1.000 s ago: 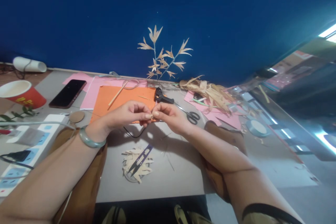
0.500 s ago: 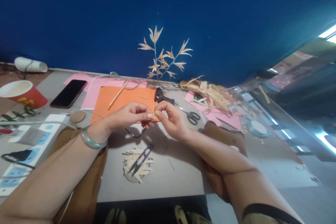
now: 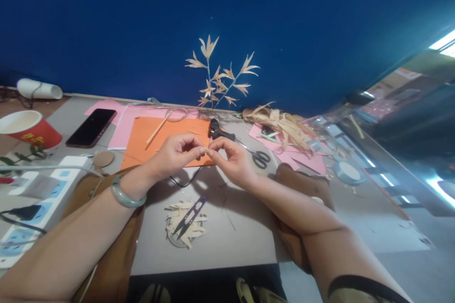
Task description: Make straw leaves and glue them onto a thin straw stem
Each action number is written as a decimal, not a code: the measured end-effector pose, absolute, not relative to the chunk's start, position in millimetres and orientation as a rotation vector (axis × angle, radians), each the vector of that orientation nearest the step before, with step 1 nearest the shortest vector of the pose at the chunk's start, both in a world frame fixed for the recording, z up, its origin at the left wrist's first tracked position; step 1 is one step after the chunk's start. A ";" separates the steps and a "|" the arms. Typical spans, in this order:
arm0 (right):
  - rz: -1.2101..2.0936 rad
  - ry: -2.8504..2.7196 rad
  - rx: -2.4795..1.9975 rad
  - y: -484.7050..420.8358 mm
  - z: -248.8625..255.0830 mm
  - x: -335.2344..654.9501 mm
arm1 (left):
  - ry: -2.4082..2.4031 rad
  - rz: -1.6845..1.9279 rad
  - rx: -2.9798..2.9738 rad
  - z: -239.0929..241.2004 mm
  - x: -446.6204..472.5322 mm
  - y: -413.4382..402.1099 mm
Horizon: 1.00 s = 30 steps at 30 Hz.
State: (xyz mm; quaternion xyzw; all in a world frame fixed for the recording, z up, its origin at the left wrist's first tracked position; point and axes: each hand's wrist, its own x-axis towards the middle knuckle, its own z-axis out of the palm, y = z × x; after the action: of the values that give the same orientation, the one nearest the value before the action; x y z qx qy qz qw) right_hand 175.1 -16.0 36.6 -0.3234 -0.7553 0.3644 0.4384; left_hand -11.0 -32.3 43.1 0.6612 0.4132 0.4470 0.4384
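Observation:
My left hand (image 3: 176, 152) and my right hand (image 3: 229, 158) meet fingertip to fingertip above the near edge of an orange sheet (image 3: 165, 135). Both pinch a tiny pale piece between thumb and forefinger; it is too small to name. A green bangle (image 3: 125, 195) circles my left wrist. On the grey table (image 3: 231, 241) below my hands lies a pile of cut straw leaves (image 3: 186, 225) with purple thread snips (image 3: 190, 215) on top. A black cord loops under my left hand.
A dried-leaf sprig (image 3: 220, 78) stands against the blue wall. A black glue gun (image 3: 218, 130), scissors (image 3: 259, 156), a heap of husks (image 3: 280, 125) and pink sheets lie behind. A phone (image 3: 91, 127), a red cup (image 3: 30, 128) and a power strip (image 3: 31, 194) sit left.
My left hand has risen and curled a little; the right hand's fingers have turned upward against it. The pinch point stays in the same place.

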 end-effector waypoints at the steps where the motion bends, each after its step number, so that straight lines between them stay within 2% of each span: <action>1: 0.870 -1.891 -0.812 -15.9 36.7 175.2 | 1.061 1.124 1.701 42.7 -10.8 -32.7; 12: 0.525 -2.004 -0.772 -14.9 35.7 175.4 | 1.224 1.215 2.032 37.7 -7.4 -35.6; 30: 0.637 -2.003 -0.837 -11.9 35.8 176.3 | 1.078 1.372 2.096 34.8 -6.1 -34.7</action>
State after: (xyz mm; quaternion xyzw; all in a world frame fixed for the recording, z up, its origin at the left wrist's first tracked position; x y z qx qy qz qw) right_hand 176.3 -11.9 35.8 -0.3348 -0.8012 0.2550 0.4254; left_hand -6.1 -34.7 34.8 0.7522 0.3867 0.4922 0.2057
